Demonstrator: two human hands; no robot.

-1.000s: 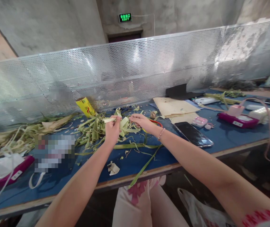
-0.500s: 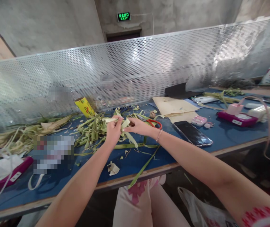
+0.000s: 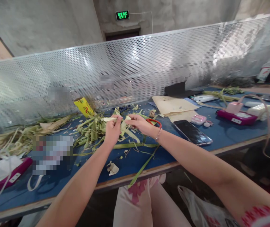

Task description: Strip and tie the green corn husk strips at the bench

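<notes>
Over the table, my left hand (image 3: pixel 112 130) is closed in a pinch on a pale green strip of corn husk (image 3: pixel 109 119), whose end sticks out to the left. Close beside it, my right hand (image 3: pixel 138 123) has thumb and fingers pinched on a husk piece (image 3: pixel 124 126) between the two hands. A looser strip (image 3: pixel 133 136) hangs below the fingers. Behind my right hand lie scissors with red-orange handles (image 3: pixel 158 122), their blades hidden. A heap of torn green husk (image 3: pixel 92 130) spreads to the left of my hands.
A phone (image 3: pixel 194 133) and brown paper (image 3: pixel 174 106) lie to the right, near a magenta power strip (image 3: pixel 237 118). Leftward are a yellow tube (image 3: pixel 84 106), dry husks (image 3: pixel 51 126) and another magenta strip (image 3: pixel 13 176). A perforated metal screen (image 3: pixel 78 72) stands behind the table.
My right hand has shifted slightly up, and its fingers now cover the scissor blades. The husk between the hands has turned a little. Both hands keep their pinch.
</notes>
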